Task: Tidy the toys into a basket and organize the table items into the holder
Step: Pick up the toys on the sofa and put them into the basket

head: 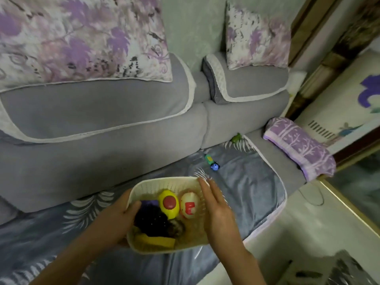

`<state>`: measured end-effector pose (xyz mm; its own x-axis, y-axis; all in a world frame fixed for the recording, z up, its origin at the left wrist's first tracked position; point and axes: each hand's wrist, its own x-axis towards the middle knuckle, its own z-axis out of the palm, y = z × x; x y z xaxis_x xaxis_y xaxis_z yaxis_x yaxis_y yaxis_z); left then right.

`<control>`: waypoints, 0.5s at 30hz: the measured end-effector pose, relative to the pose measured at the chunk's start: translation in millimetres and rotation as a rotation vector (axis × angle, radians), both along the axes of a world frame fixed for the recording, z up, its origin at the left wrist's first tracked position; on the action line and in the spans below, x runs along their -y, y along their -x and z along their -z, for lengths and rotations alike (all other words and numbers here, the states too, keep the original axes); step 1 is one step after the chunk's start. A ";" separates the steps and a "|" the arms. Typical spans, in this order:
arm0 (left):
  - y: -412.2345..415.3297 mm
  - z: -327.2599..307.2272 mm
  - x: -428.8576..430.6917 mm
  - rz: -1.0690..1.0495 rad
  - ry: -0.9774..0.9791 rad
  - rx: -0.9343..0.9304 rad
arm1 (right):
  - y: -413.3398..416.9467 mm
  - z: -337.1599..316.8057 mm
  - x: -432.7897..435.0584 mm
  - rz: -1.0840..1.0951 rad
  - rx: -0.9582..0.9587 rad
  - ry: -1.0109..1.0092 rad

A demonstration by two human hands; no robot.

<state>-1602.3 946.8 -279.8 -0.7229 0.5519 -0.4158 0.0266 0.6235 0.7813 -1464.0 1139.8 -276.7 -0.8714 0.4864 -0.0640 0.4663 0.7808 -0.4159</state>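
Note:
A cream plastic basket [164, 183] sits on the sofa seat in front of me. Inside lie a yellow egg toy with a red disc [168, 202], a white egg toy with red marks [189, 204], a dark purple toy [152, 220] and a yellow block [156, 241]. My left hand [117, 221] grips the basket's left rim, thumb over the edge. My right hand [218, 210] lies with straight fingers along the right rim. A green and blue toy [212, 162] rests on the seat beyond the basket. A small green toy [236, 138] sits further back.
The grey sofa [102, 112] has floral cushions [82, 38] along its back. A folded purple towel [300, 147] lies on the right armrest. A pale floor [308, 219] shows at the lower right.

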 end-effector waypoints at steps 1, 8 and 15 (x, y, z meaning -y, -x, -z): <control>-2.1 -1.8 -3.4 0.034 0.019 -0.040 | -4.6 -3.5 -2.7 0.018 -0.014 0.007; -42.3 -23.5 -85.4 0.109 0.184 -0.340 | -41.4 -7.4 -72.5 0.070 -0.041 0.064; -83.2 -19.8 -214.1 0.127 0.449 -0.441 | -65.5 -26.2 -193.1 0.023 0.103 -0.010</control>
